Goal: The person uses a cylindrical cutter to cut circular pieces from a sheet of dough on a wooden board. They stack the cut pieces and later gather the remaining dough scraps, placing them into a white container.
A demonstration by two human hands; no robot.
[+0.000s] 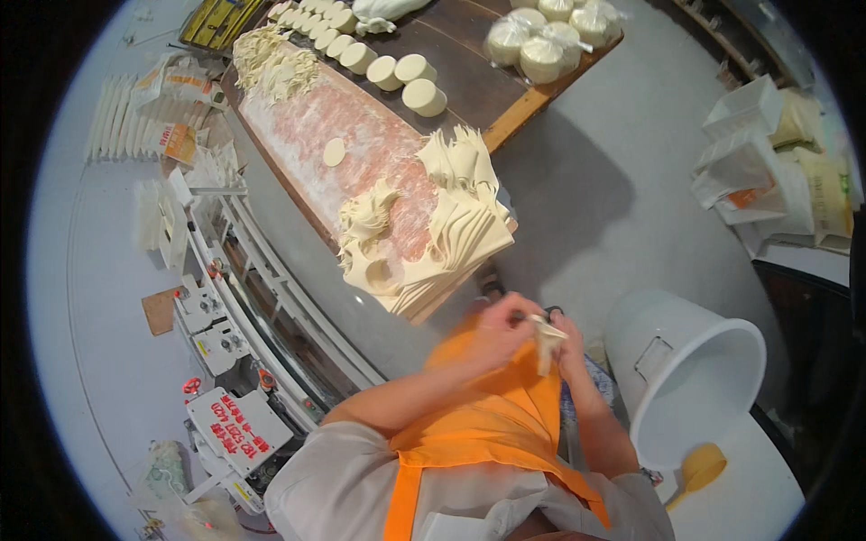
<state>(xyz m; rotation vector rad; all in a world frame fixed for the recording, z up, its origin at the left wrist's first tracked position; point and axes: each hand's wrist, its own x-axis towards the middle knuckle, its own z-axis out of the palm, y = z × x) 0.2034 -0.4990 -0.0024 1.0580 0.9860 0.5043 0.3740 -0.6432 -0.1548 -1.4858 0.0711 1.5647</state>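
Observation:
A small folded piece of dough (547,338) is between my two hands in front of the orange apron (484,419). My left hand (500,330), somewhat blurred, pinches its upper left side. My right hand (570,341) holds its right side. Beyond my hands lies a floured board (318,101). Thin dough wrappers (467,233) stand in fanned, wavy stacks at its near end, and another wavy pile (277,64) lies at the far end. A single round wrapper (334,152) lies flat on the flour. Cylindrical dough pieces (424,97) line the board's right side.
Bagged dough rounds (548,51) sit on the dark wooden table (467,40). At left runs a long machine (237,433) bearing writing. A large white bucket (690,379) lies tilted at right, near a yellow scoop (700,470). Bags and white bins (744,111) stand farther right.

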